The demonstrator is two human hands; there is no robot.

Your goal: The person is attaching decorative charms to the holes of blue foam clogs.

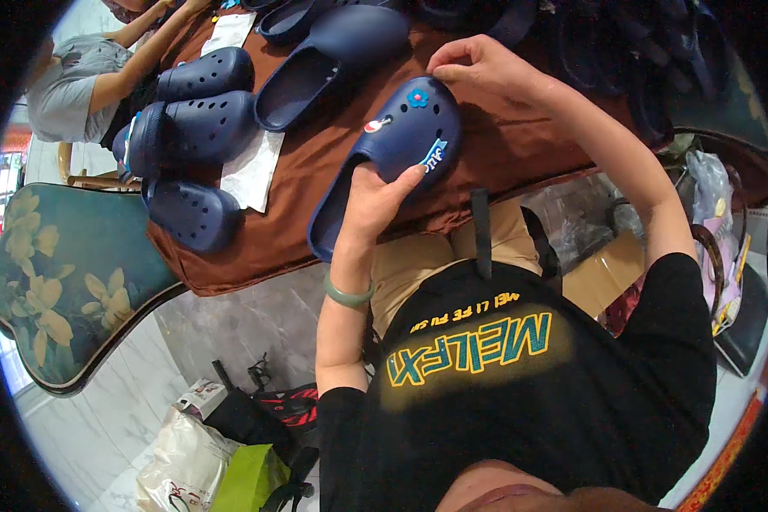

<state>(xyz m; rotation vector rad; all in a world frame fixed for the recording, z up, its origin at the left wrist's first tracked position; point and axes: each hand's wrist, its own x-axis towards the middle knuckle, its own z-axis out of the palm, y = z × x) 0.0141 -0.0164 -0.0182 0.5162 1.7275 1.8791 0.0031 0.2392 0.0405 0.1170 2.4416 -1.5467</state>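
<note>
Slanting from near-left heel to far-right toe, the clog (399, 142), above the desk (303, 171), is clasped beside its opening by the left grip (372, 198); the right grip (493, 73), pinched, contents unclear, is nearest its toe.

The desk (102, 213) in front of me has a dark green top with pale flowers, mostly under a brown cloth (307, 192). On the cloth, to my left, navy clogs (218, 124) lie close together, partly over white paper (252, 175); more clogs (292, 92) lie ahead of me.
</note>
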